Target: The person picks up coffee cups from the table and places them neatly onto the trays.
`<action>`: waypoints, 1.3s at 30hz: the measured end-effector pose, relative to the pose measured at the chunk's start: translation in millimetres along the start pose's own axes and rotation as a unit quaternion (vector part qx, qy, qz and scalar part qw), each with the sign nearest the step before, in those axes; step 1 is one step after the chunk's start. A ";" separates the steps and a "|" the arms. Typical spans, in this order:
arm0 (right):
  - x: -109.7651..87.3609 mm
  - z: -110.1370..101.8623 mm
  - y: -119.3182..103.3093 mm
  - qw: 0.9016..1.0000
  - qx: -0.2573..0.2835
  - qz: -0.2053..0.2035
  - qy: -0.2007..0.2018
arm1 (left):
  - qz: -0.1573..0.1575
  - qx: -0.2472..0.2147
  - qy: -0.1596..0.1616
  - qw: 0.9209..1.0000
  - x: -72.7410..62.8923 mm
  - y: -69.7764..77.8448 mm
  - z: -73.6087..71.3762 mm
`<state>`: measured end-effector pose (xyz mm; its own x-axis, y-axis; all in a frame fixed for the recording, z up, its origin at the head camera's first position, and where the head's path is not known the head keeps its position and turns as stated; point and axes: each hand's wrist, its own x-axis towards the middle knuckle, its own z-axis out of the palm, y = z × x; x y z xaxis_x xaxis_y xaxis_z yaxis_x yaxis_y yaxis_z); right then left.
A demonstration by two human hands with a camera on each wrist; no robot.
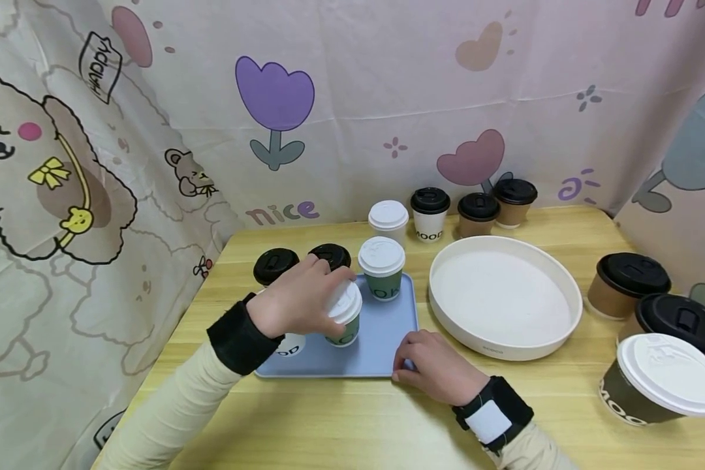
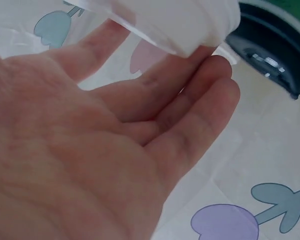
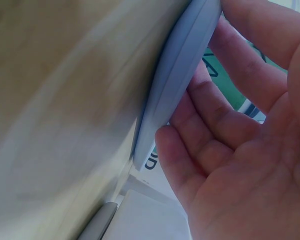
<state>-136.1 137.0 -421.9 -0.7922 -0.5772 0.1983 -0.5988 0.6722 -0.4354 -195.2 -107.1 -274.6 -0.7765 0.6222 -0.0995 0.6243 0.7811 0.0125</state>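
Your right hand (image 1: 437, 369) grips the blue tray (image 1: 382, 349) at its five o'clock corner, on the worktop (image 1: 329, 424). Past it, your left hand (image 1: 299, 300) has its grip closed round the lid of a green cup (image 1: 348, 308) near the tray's centre; you can't tell whether its base touches. A round white tray (image 1: 505, 294) lies at three o'clock. Farther, another green cup (image 1: 383, 271) stands at one o'clock, with three black-lidded cups (image 1: 478, 219) beyond.
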 end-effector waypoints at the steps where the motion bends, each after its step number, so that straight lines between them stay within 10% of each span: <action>1: -0.1 0.2 -0.1 1.000 0.001 -0.001 0.000 | 0.000 0.005 -0.002 1.000 -0.1 -0.3 2.4; 39: 0.0 0.6 0.9 1.000 0.002 0.007 -0.005 | -0.027 -0.037 -0.040 0.998 3.0 -10.1 20.0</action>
<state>-136.5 137.3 -422.9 -0.7993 -0.5722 0.1835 -0.5872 0.6786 -0.4412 -202.1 -114.2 -294.9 -0.7973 0.5759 -0.1806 0.5721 0.8165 0.0779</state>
